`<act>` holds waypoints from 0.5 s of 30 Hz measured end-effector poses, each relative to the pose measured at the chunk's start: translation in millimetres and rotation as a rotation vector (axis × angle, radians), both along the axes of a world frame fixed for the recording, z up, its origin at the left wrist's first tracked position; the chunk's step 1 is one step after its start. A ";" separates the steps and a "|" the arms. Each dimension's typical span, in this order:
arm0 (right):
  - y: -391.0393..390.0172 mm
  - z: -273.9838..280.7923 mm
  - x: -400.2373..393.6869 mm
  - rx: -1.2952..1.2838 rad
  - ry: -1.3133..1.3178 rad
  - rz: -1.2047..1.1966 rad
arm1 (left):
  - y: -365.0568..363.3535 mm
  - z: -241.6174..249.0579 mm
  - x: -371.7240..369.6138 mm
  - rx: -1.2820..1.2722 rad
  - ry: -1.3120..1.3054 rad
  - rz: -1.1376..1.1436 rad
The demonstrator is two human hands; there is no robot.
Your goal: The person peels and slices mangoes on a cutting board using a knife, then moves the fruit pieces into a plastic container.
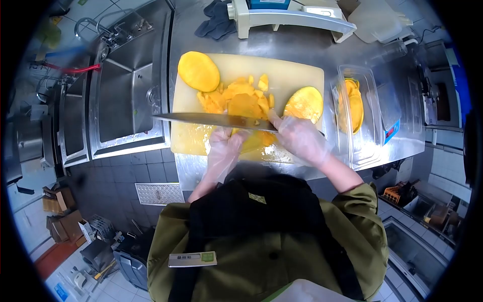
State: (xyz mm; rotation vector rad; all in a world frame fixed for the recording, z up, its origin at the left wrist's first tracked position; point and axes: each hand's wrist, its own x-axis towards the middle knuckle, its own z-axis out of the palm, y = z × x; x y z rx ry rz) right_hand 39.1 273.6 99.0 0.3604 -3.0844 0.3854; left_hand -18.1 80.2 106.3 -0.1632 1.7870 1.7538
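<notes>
Mango (244, 103) lies on a pale cutting board (297, 76), deep yellow and moist. Leftmost, a smooth oval half (198, 70) sits at the far corner, well apart from both hands. Next, the left hand (225, 147), in a clear glove, bends its fingers just on the near side of a heap of uneven chunks (214, 100); I cannot tell whether they grip anything. Above those fingers, a knife (201, 119) stretches leftward across the heap's near side. Its handle is wrapped in the gloved right hand (303, 141). Just beyond that grip rests a second half (305, 103), wetly glossy; rightmost, a clear container (358, 151) holds yellow pieces (355, 105).
</notes>
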 end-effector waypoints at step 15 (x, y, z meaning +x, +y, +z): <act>-12.7 -7.1 -0.6 0.127 0.112 0.004 | 4.9 -27.1 24.3 0.425 0.037 0.097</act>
